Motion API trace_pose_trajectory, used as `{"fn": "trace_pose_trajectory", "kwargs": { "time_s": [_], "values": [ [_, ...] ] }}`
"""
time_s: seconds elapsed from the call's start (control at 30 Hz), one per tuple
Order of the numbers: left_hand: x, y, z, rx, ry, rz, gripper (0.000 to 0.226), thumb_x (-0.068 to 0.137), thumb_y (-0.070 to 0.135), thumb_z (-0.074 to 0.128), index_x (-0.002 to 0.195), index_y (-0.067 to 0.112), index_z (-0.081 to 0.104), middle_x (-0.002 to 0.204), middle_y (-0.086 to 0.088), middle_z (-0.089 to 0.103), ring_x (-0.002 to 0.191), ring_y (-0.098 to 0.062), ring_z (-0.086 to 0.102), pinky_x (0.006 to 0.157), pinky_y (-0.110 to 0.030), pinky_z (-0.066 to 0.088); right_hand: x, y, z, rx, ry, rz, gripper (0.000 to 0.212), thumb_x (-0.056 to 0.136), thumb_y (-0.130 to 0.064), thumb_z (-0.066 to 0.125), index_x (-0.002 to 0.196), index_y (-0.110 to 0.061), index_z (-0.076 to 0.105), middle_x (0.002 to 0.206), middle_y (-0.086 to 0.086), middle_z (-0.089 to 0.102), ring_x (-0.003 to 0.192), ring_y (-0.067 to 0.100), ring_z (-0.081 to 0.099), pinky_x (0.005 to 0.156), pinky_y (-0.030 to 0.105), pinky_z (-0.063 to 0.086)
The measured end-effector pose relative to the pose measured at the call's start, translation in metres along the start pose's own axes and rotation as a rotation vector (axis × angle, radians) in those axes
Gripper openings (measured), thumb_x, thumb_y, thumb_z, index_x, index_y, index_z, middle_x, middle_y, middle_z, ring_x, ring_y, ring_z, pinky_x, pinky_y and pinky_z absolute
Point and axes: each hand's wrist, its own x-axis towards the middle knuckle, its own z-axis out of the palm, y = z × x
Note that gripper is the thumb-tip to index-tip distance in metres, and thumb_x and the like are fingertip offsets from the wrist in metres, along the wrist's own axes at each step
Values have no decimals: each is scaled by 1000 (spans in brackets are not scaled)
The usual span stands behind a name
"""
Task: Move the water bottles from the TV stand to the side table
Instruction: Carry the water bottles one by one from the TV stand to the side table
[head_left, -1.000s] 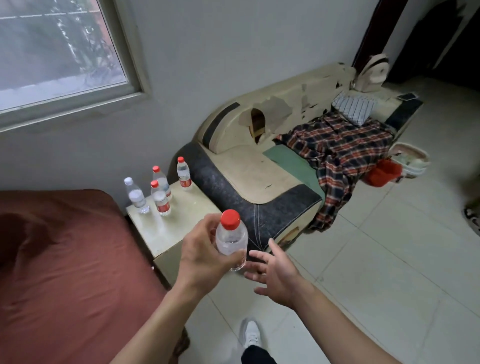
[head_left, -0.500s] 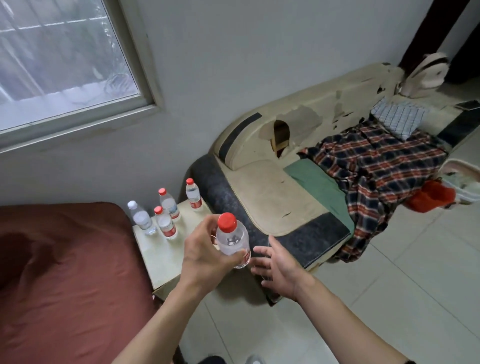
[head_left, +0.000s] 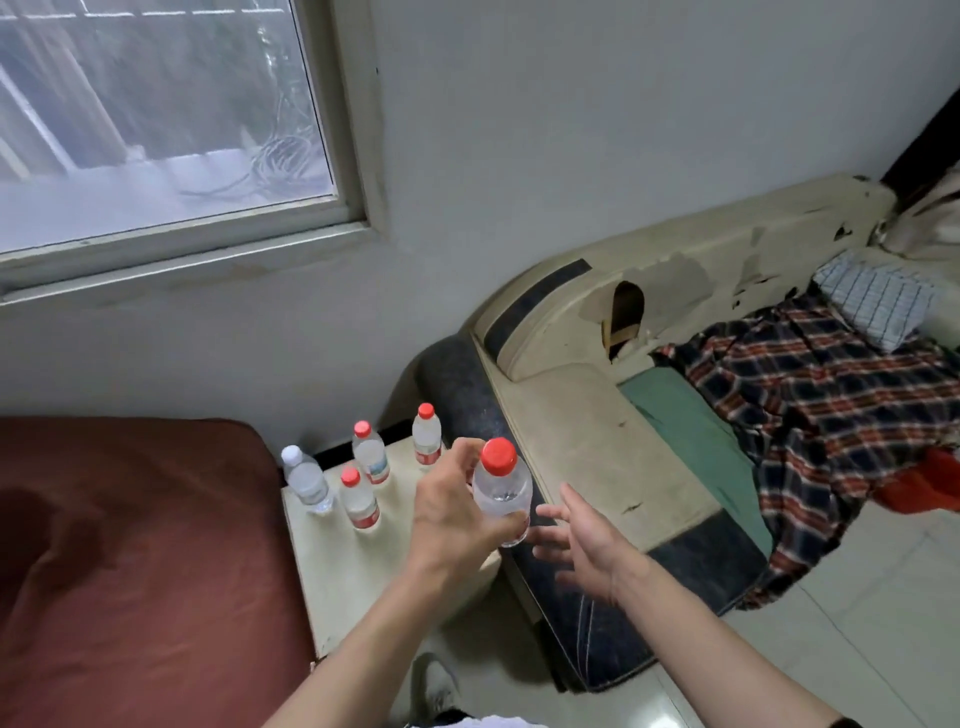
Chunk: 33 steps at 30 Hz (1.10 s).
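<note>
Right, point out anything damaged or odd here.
The cream sofa backrest is badly worn: its covering has peeled in patches and a torn hole exposes the frame. Among the standing bottles on the side table, one has a white cap; the others are red.

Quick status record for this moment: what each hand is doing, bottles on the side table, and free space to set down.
left hand: gripping a clear plastic water bottle with a red cap, held upright above the table's near right part
right hand: open, empty, beside the held bottle
cream side table: between the red-brown bed and the worn cream sofa
bottles on table: four upright at the back; three red-capped, one white-capped
free space: front of the tabletop
</note>
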Motion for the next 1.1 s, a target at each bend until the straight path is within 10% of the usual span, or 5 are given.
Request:
{"fn": "trace_pose_trajectory", "kwargs": {
  "time_s": [0.3,0.67,1.1],
  "values": [
    [65,-53,-14,34,20,-78,56,55,29,88,102,32,58,90,19,63,88,1,60,70,-16,50,51,-48,32,-68,4,16,62,97,-64,26,131,-20,55,126,9,63,129,33,48,114,52,23],
    [94,-104,-3,51,125,-273,49,59,23,89,98,33,59,89,18,65,86,0,61,68,-11,45,110,-98,44,-371,8,-116,49,102,-52,31,123,-20,61,117,4,66,114,21,56,97,37,34],
    [109,-189,38,103,228,-496,40,63,24,82,90,29,54,84,10,59,79,-13,59,69,-39,52,178,-125,27,-973,-53,-304,41,94,-62,35,120,-37,56,117,-14,62,109,9,57,103,44,44]
  ]
}}
